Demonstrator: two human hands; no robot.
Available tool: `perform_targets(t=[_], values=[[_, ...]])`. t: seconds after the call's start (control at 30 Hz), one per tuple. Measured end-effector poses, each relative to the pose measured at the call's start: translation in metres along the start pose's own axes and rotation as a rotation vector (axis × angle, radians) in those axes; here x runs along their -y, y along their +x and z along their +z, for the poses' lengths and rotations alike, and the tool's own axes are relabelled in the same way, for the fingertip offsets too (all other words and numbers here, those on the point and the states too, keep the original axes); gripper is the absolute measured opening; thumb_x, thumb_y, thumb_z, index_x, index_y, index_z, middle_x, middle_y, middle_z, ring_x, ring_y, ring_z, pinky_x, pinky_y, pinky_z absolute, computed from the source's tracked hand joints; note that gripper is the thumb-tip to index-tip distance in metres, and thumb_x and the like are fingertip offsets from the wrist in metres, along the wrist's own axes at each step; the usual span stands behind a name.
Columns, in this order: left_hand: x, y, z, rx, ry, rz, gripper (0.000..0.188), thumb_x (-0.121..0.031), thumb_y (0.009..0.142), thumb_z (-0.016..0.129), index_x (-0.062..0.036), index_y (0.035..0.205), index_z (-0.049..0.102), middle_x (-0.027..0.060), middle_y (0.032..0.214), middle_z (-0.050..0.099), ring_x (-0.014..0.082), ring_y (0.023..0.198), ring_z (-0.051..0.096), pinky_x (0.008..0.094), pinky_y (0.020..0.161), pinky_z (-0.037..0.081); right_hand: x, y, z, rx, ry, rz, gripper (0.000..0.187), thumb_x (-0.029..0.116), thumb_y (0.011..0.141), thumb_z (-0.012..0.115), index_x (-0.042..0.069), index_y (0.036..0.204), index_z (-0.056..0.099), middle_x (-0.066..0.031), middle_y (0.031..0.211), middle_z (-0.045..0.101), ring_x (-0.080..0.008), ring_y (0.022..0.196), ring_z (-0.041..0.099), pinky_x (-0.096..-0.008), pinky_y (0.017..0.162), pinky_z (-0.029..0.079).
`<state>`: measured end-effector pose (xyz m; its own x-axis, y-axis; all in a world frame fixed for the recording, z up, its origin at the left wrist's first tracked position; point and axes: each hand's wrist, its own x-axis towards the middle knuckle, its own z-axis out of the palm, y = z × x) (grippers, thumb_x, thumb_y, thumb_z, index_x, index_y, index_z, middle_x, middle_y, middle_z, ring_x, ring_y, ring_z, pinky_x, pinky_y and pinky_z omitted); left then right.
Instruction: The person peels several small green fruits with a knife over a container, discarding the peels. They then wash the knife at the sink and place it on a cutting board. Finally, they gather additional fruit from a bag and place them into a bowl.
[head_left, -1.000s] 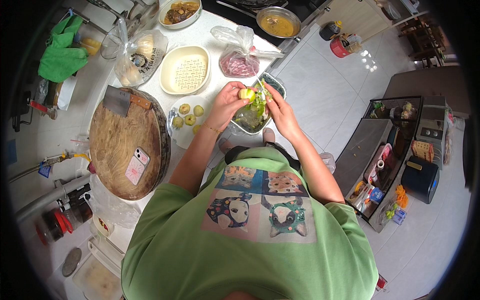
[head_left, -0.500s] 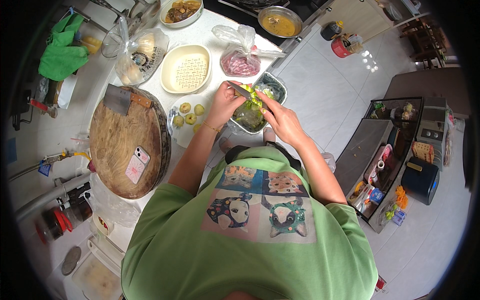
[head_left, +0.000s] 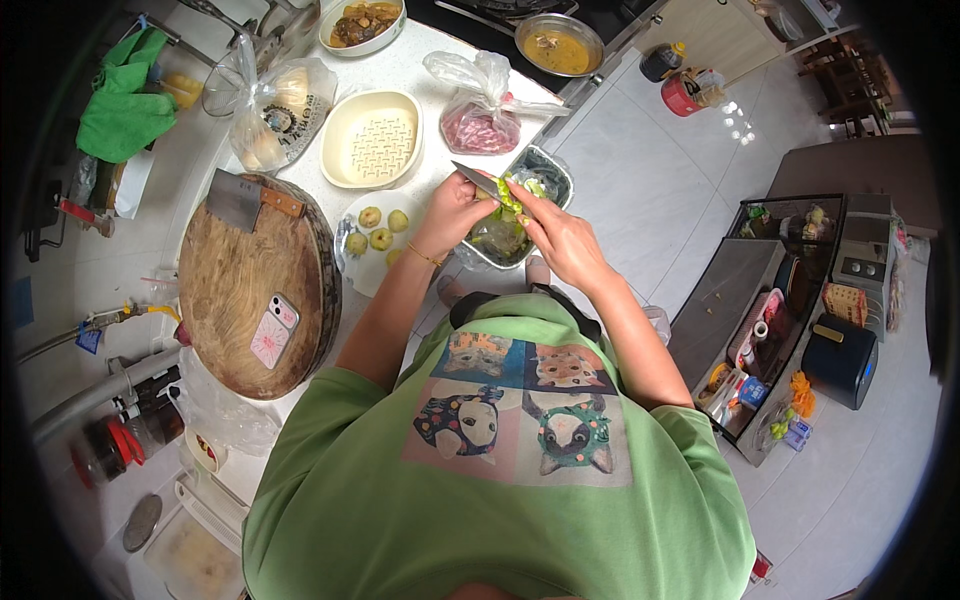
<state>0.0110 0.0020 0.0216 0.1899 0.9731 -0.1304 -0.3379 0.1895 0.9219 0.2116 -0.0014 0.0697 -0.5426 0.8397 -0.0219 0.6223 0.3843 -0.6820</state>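
Observation:
My left hand (head_left: 455,213) is closed over the bin, its fingers around a small yellow-green piece of produce (head_left: 484,193) that they mostly hide. My right hand (head_left: 566,240) grips a small knife (head_left: 474,178), its fingers at the bright yellow-green end of it. The grey blade lies across the fingertips of my left hand, its tip pointing up and left. Under both hands, the bin (head_left: 569,185) has a clear liner with green scraps inside. Left of my left wrist, several round, pale green-yellow peeled pieces (head_left: 381,238) rest on a white plate (head_left: 362,278).
A cream slotted basket (head_left: 340,165) and a bag of red meat (head_left: 480,132) stand on the counter. At left, a round wooden chopping block (head_left: 235,300) bears a cleaver (head_left: 236,202) and a phone (head_left: 272,335). A pan of yellow soup (head_left: 557,50) is at the back.
My fingers and the knife have shifted slightly, and the left hand's piece is more covered now. Everything else stays in place.

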Motion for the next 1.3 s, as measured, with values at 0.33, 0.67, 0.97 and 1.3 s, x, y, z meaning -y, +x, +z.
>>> perform_targets(t=[0.33, 0.67, 0.97, 1.3], values=[[0.006, 0.003, -0.001, 0.072, -0.039, 0.020, 0.030, 0.009, 0.082, 0.056, -0.0021, 0.107, 0.045, 0.0073, 0.102, 0.059, 0.0105, 0.096, 0.056, 0.0230, 0.084, 0.045, 0.003, 0.005, 0.005, -0.062, 0.180, 0.092, 0.042, 0.019, 0.094, 0.043, 0.021, 0.136, 0.040, -0.0181, 0.122, 0.054, -0.0361, 0.105, 0.056, -0.0416, 0.087, 0.046], [0.001, -0.003, -0.002, 0.098, -0.285, -0.068, 0.033, 0.011, 0.083, 0.052, -0.0022, 0.112, 0.044, 0.0128, 0.118, 0.050, 0.0234, 0.114, 0.052, 0.0308, 0.095, 0.044, -0.014, 0.008, 0.013, -0.152, 0.431, 0.219, 0.042, 0.023, 0.098, 0.041, 0.019, 0.139, 0.039, -0.0051, 0.081, 0.054, -0.0126, 0.072, 0.048, -0.0276, 0.074, 0.043], [-0.005, -0.002, -0.004, 0.072, -0.114, -0.034, 0.037, 0.009, 0.083, 0.055, -0.0016, 0.115, 0.042, 0.0119, 0.115, 0.051, 0.0206, 0.112, 0.053, 0.0298, 0.095, 0.044, -0.007, 0.006, 0.001, 0.141, 1.218, 0.304, 0.050, 0.029, 0.099, 0.034, 0.012, 0.145, 0.021, 0.0014, 0.068, 0.044, -0.0031, 0.048, 0.030, -0.0170, 0.043, 0.024], [-0.016, 0.003, -0.015, 0.212, -0.073, 0.074, 0.035, 0.010, 0.080, 0.058, -0.0028, 0.109, 0.044, 0.0104, 0.114, 0.052, 0.0164, 0.110, 0.052, 0.0303, 0.095, 0.043, -0.006, 0.006, -0.020, 0.342, 1.034, 0.198, 0.047, 0.024, 0.099, 0.035, 0.013, 0.145, 0.026, 0.0017, 0.071, 0.046, -0.0037, 0.055, 0.035, -0.0169, 0.051, 0.030]])
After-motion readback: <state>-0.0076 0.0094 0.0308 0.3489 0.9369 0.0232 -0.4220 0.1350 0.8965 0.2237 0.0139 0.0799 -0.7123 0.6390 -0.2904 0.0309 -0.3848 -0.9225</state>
